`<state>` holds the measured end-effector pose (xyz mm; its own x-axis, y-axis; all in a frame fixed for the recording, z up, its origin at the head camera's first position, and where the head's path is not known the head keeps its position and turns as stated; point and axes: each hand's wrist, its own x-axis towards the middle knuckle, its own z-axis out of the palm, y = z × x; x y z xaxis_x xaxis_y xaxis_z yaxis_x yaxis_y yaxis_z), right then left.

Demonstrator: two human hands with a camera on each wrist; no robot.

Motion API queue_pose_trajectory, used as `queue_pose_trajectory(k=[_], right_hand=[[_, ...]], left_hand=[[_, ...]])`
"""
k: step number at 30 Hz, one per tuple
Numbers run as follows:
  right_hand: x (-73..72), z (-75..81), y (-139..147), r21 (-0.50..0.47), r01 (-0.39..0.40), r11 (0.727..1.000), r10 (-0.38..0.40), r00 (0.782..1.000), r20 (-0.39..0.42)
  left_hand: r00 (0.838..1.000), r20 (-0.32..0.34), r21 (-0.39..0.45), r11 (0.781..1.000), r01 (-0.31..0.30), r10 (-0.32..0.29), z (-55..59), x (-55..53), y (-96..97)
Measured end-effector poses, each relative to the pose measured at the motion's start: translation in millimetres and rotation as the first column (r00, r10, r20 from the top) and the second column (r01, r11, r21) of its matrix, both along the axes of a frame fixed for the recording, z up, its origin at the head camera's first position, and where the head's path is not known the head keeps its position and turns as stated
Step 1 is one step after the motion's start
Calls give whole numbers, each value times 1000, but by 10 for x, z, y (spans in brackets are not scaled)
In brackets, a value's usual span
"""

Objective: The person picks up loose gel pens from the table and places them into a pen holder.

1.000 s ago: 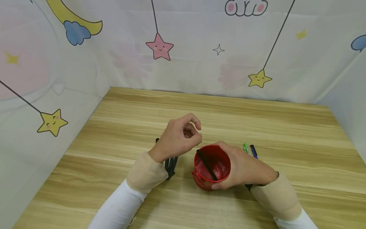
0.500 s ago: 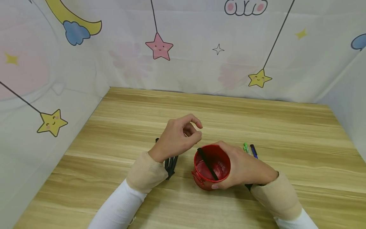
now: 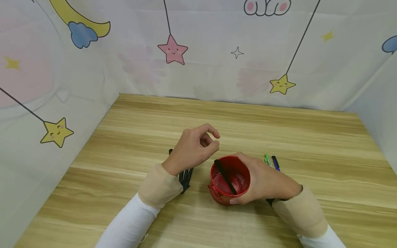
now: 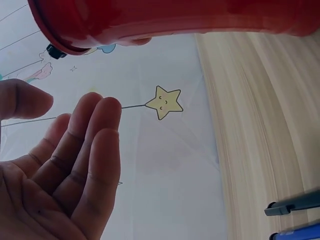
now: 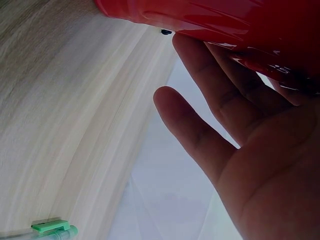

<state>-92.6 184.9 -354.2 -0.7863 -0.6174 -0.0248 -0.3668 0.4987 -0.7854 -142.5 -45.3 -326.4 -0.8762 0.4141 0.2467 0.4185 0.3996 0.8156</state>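
Note:
My right hand [image 3: 265,179] grips a small red bucket [image 3: 221,200] from its right side, thumb near the front of the rim. Inside the bucket leans a black pen [image 3: 225,177], its upper end at the rim's left edge. Just left of and above the bucket, my left hand [image 3: 193,150] hovers with loosely curved fingers and nothing in them. In the left wrist view the thumb stands apart from the fingers [image 4: 102,165], below the red bucket [image 4: 175,20]. The right wrist view has the right-hand fingers [image 5: 200,70] against the bucket's side.
Several black pens [image 3: 185,179] lie under the left wrist, partly hidden. Right of the bucket are a green-capped pen [image 3: 267,160] and a blue pen [image 3: 275,163], partly behind the right hand. A patterned cloth [image 3: 204,79] hangs behind the wooden table [image 3: 310,137].
The black pen's upper end has shifted slightly at the bucket's rim since the first frame. Both hands have stayed practically still.

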Motion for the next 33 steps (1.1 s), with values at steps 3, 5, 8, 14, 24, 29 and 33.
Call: queue_pose_trajectory(k=[3,5,8,14,24,29,33], right_hand=[[-9,9,2,-2,-2,1000,2,1000,1],[-14,13,2,-1,-3,1000,3,1000,0],[-19,18,3,-6,-5,1000,5,1000,0],[-27,28,0,-7,-8,1000,8,1000,3],[-41,27,3,-17,-13,1000,13,1000,7],[-24,13,14,-20,-11,1000,11,1000,3],[-17,7,17,-22,-13,1000,13,1000,0]], left_hand=[[1000,-9,-16,1000,-12,12,-11,-12,6],[1000,-15,-24,999,-21,20,-17,-19,8],[999,-19,-39,999,-29,28,-24,-29,8],[998,-12,-67,996,-54,54,-26,-47,3],[996,17,-97,991,-88,90,-27,-58,-1],[994,26,-125,987,-102,106,-52,-64,-2],[992,24,-154,981,-117,122,-69,-67,-1]])
